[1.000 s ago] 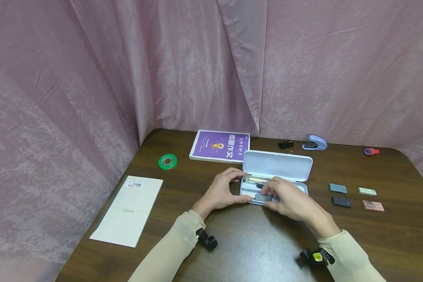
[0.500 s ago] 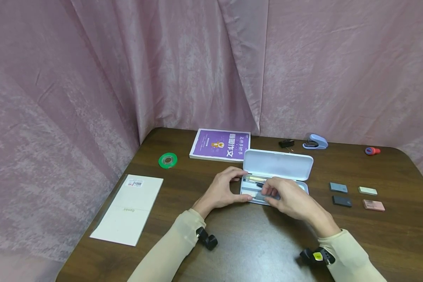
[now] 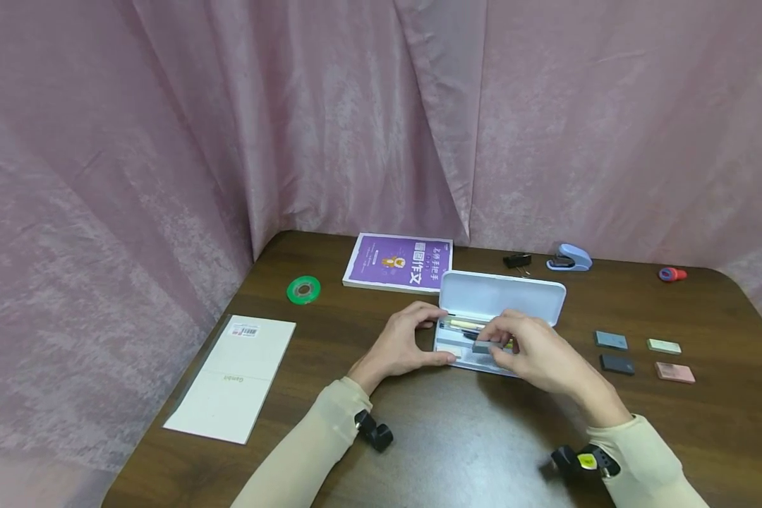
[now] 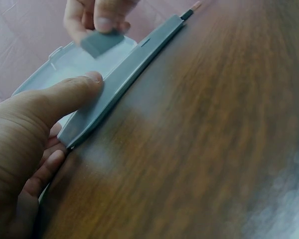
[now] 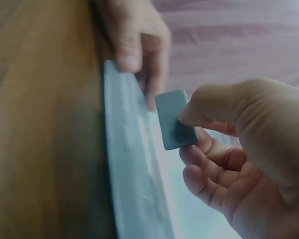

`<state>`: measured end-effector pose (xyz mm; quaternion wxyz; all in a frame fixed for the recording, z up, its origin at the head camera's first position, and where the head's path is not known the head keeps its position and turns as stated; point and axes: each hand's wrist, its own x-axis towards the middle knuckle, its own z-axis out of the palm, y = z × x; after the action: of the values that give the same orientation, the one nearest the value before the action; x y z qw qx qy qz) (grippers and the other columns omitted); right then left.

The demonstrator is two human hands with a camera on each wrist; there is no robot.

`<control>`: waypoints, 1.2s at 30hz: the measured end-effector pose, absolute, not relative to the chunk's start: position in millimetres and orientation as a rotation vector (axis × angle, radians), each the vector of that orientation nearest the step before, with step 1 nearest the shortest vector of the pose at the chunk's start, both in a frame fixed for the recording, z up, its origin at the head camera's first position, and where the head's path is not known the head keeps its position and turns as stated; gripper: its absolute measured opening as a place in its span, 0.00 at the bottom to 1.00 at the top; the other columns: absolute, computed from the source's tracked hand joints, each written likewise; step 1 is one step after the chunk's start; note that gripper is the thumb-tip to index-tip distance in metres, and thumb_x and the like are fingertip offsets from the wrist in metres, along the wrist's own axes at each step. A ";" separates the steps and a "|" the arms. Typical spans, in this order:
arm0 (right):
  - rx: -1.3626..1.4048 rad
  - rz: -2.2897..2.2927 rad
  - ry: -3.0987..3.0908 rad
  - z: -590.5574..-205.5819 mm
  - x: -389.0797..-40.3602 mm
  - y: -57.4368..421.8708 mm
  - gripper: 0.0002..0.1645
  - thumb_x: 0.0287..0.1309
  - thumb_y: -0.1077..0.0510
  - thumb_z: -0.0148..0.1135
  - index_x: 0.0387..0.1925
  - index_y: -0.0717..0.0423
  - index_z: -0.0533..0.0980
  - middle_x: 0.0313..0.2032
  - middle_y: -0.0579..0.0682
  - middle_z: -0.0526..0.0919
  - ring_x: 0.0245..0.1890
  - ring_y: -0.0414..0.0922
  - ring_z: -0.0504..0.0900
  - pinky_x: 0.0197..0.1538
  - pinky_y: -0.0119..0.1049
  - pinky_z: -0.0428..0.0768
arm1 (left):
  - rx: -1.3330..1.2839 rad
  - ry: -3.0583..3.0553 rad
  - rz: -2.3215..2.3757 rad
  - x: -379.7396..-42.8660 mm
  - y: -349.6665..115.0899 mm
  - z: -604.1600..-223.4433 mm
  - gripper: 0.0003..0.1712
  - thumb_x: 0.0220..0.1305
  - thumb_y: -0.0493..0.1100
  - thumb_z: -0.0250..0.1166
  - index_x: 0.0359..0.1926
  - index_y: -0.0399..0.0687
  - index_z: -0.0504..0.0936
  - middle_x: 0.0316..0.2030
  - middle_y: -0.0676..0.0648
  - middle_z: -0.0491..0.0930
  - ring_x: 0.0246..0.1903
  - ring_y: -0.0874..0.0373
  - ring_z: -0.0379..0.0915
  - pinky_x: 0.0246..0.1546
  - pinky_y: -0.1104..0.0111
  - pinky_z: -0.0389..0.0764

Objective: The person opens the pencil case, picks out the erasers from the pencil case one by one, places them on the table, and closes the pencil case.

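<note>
We see the right hand (image 3: 540, 356) pinching a grey eraser (image 5: 170, 117) between thumb and fingers, just above the open pencil case (image 3: 504, 295), while the left hand (image 3: 396, 346) grips the case's left end. Right of it we've got a pink block (image 3: 675, 372), dark block (image 3: 617, 364), pale green block (image 3: 664, 346) and blue block (image 3: 611, 341) on the table (image 3: 457, 437); further back, a purple book (image 3: 381, 271) and stapler (image 3: 571, 255), then the curtain (image 3: 355, 127).

The left forearm (image 3: 305, 448) and right forearm (image 3: 648, 462) slant inward from the near side. The left hand (image 3: 396, 343) grips with thumb near and fingers far, spread well apart. Just to its right, the right hand (image 3: 540, 356) pinches — thumb opposite bent fingers.
</note>
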<state>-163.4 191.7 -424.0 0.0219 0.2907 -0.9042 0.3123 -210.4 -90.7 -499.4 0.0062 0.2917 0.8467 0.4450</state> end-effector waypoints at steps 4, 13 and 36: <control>0.855 0.967 -2.728 -414.1 -160.2 212.0 0.16 0.62 0.69 0.77 0.45 0.46 0.89 0.38 0.41 0.85 0.39 0.37 0.80 0.39 0.34 0.84 | 0.908 2.659 1.375 -210.4 -90.7 -500.3 0.45 0.55 0.52 0.91 0.71 0.46 0.83 0.66 0.50 0.81 0.63 0.59 0.79 0.68 0.74 0.81; 0.626 0.905 -2.643 -402.1 -138.5 287.3 0.21 0.64 0.69 0.76 0.47 0.37 0.88 0.39 0.37 0.81 0.35 0.35 0.76 0.33 0.24 0.72 | 0.889 2.656 1.376 -207.0 -92.0 -498.3 0.46 0.55 0.54 0.90 0.72 0.48 0.83 0.66 0.50 0.80 0.64 0.59 0.79 0.69 0.73 0.81; 0.438 0.910 -2.723 -451.0 -98.7 366.0 0.23 0.59 0.72 0.79 0.45 0.39 0.88 0.36 0.36 0.80 0.32 0.32 0.78 0.33 0.20 0.74 | 0.888 2.674 1.342 -209.0 -91.4 -500.4 0.46 0.55 0.54 0.90 0.72 0.49 0.83 0.66 0.51 0.80 0.64 0.59 0.78 0.69 0.74 0.81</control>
<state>-98.7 366.0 -451.0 0.1186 0.1497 -0.9309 0.3113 -209.0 -91.4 -500.4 0.0103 0.2844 0.8568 0.4300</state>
